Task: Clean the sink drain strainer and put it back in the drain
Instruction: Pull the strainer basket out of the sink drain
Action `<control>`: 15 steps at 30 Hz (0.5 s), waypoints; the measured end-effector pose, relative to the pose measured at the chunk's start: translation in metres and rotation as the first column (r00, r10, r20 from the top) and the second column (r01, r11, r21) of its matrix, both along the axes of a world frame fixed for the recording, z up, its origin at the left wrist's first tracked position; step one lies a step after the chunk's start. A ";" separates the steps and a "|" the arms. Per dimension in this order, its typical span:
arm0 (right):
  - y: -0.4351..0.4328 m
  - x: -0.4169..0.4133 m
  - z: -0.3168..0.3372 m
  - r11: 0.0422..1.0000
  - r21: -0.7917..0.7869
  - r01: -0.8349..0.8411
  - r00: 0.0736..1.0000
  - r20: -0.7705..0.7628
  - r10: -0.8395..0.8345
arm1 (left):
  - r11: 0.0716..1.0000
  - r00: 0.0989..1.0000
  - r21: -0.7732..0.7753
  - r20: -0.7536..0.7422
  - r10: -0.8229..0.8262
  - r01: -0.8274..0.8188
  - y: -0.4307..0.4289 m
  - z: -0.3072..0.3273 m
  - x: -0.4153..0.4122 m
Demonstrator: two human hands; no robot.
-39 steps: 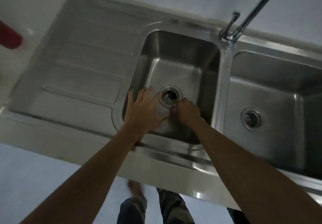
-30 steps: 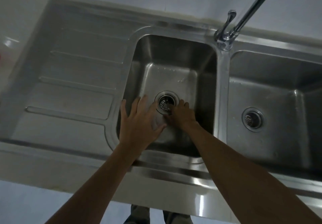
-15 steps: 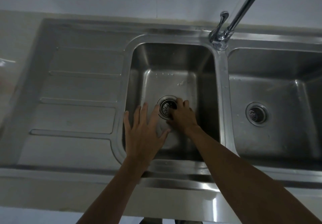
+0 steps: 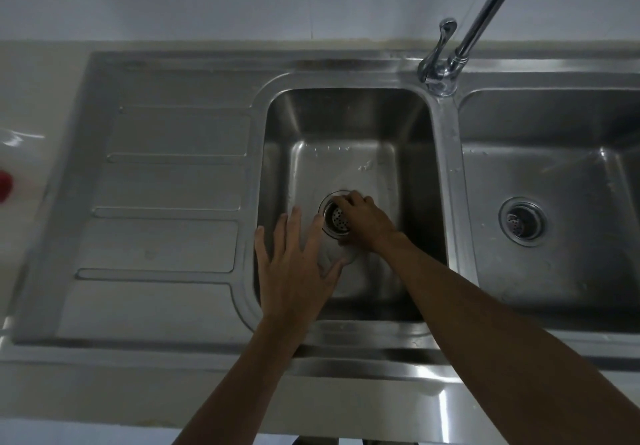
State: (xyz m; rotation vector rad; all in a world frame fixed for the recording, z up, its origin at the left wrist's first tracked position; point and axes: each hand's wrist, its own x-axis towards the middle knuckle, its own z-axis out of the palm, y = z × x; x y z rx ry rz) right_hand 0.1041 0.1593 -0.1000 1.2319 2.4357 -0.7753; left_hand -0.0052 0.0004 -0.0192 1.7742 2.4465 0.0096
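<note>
A round perforated metal strainer (image 4: 338,220) sits in the drain of the left steel basin (image 4: 346,126). My right hand (image 4: 367,222) lies over its right half, fingers curled onto its rim, so part of it is hidden. Whether those fingers grip the strainer I cannot tell. My left hand (image 4: 294,268) hovers flat with spread fingers over the basin floor just left of the drain, holding nothing.
A ribbed steel drainboard (image 4: 166,195) lies to the left. A second basin (image 4: 554,174) with its own drain strainer (image 4: 522,221) is on the right. A chrome tap (image 4: 446,60) stands between the basins. A red object (image 4: 5,186) shows at the left edge.
My right hand has crept further over the strainer, covering more of it. The left hand keeps its place beside the drain. The view has swung to look squarely down at the sink.
</note>
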 end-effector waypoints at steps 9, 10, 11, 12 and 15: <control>0.008 -0.002 0.004 1.000 0.022 -0.021 0.999 -0.034 0.022 | 1.000 1.000 0.003 0.005 -0.010 0.010 -0.002 0.003 -0.001; 0.006 -0.002 0.007 0.999 0.033 -0.010 0.999 -0.044 0.012 | 1.000 1.000 0.004 0.009 -0.011 0.011 -0.002 0.004 -0.001; 0.005 -0.002 0.010 0.999 0.049 0.005 0.998 -0.056 -0.002 | 1.000 1.000 0.000 0.014 -0.010 0.010 -0.001 0.005 -0.002; 0.004 -0.002 0.015 0.998 0.062 0.020 0.997 -0.073 -0.016 | 1.000 1.000 -0.013 0.016 -0.009 0.009 -0.001 0.006 -0.002; 0.002 0.005 0.043 0.996 0.048 0.081 0.987 -0.143 -0.073 | 0.999 0.999 -0.029 0.019 -0.035 0.035 -0.005 0.015 -0.002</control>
